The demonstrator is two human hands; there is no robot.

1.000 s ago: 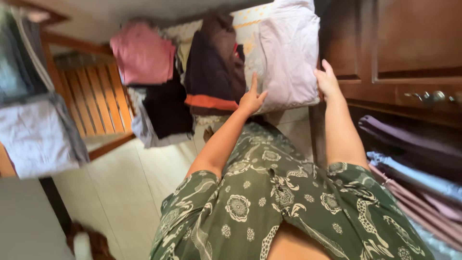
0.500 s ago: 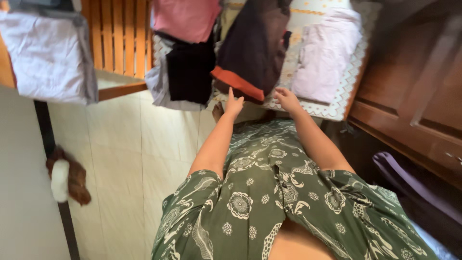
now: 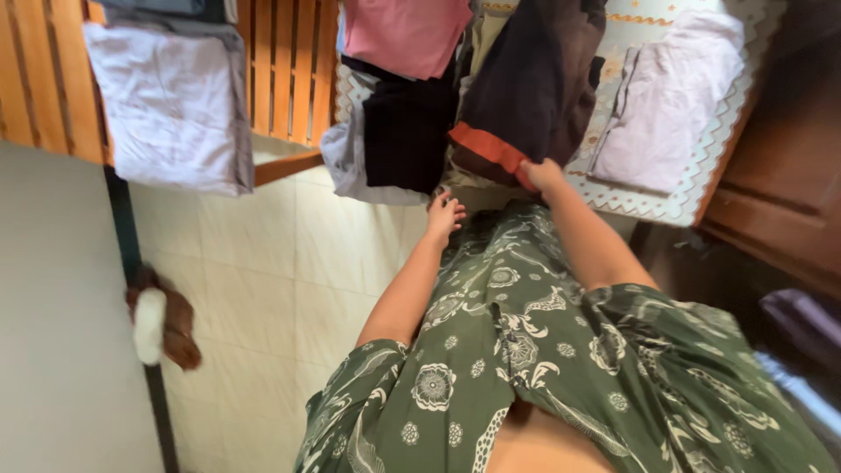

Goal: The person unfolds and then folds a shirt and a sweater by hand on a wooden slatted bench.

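Dark garment [image 3: 534,79] with orange hem, pinched at the hem by my right hand [image 3: 541,173].
It lies on the patterned bed cover [image 3: 701,188], between a black folded piece [image 3: 407,131] and a folded pale lilac stack [image 3: 670,105]; a pink piece [image 3: 403,35] lies above the black one. Right hand closed on the orange edge. Left hand [image 3: 444,215] loose, fingers half-curled, holding nothing, hovering just below the black piece. Judging by layout: several pieces already folded flat, dark garment looks bunched and not yet folded. White cloth [image 3: 171,105] hangs on a wooden slatted frame [image 3: 280,61] at left.
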